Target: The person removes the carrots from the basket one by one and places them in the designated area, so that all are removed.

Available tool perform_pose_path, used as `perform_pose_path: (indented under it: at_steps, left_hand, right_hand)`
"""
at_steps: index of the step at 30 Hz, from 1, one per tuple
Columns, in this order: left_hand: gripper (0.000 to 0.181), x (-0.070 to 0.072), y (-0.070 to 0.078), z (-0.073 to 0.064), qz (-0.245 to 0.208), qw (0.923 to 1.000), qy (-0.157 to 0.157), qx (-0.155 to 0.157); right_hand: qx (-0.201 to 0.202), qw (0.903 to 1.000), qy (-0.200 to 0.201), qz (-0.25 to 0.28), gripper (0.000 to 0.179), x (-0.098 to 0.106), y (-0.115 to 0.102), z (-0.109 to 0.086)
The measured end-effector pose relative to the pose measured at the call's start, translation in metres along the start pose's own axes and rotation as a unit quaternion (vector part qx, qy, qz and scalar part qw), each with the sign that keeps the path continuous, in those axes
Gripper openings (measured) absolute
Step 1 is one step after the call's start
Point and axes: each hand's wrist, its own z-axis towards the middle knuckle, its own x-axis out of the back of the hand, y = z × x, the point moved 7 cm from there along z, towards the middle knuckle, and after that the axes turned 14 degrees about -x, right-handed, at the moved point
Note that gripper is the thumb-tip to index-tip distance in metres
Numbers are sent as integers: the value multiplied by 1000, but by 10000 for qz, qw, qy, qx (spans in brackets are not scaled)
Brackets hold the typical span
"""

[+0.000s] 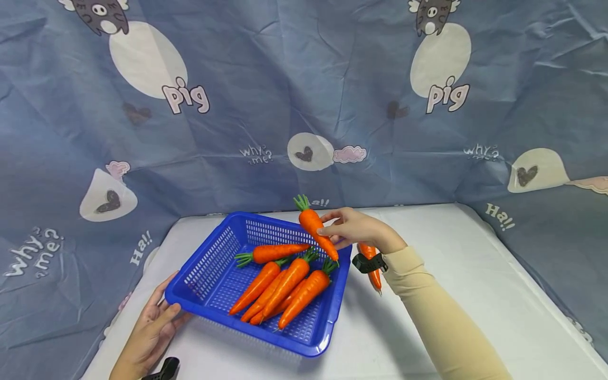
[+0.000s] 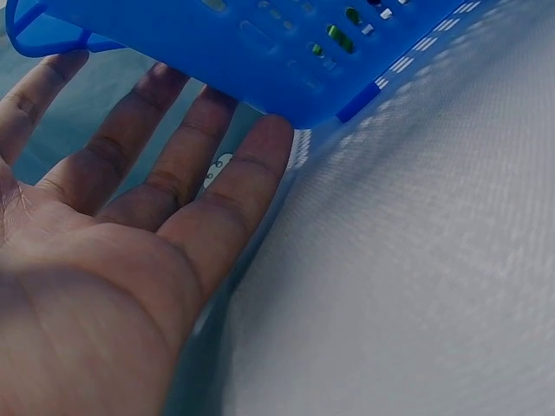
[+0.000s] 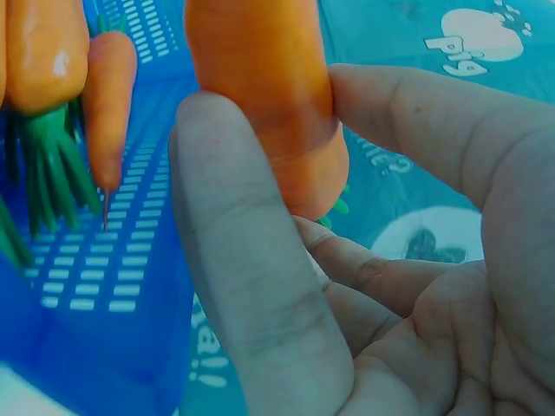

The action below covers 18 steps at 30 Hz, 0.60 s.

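Note:
My right hand (image 1: pixel 349 227) pinches an orange carrot (image 1: pixel 311 221) between thumb and fingers, above the right back part of a blue plastic basket (image 1: pixel 209 311). The carrot tilts, its green top pointing up and back and its tip down over the basket. In the right wrist view, the thumb and index finger press opposite sides of the carrot (image 3: pixel 260 61). At the basket's left front corner is my left hand (image 1: pixel 154 324), its extended fingertips against the basket wall (image 2: pixel 217 78) in the left wrist view. Several carrots (image 1: pixel 290 285) lie inside the basket.
Another carrot (image 1: pixel 375 282) lies on the white table (image 1: pixel 456 295) to the right of the basket, partly hidden by my right wrist and its black strap. A blue patterned cloth (image 1: pixel 247 105) hangs behind and at both sides of the table.

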Motion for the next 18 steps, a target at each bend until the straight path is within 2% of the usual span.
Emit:
perform_pose_path:
  at_steps: [6,18]
  left_hand:
    - [65,-1,0,-1,-113,9998,-132,-97]
    - [65,0,-1,-1,-111,9998,-106,-83]
  right_hand:
    - [-79,9999,103,112,58,13,12,-5]
    - [-115,9993,289,216,62,37,37,-12]
